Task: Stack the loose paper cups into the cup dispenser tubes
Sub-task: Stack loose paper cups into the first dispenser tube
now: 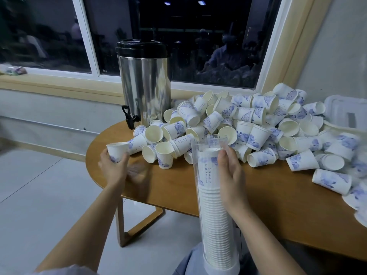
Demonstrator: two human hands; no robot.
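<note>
A clear dispenser tube (210, 205) stands upright near me, filled most of the way with nested white paper cups. My right hand (232, 175) grips its upper part from the right side. My left hand (113, 165) holds one upright white cup with a blue flower print (117, 150) at the table's left edge. A big heap of loose paper cups (248, 124) of the same kind covers the middle and right of the wooden table (174, 187).
A steel drinks urn (145, 86) with a black lid and tap stands at the back left of the table by the window. A white plastic container (347, 112) sits at the far right. Grey tiled floor (39, 185) lies to the left.
</note>
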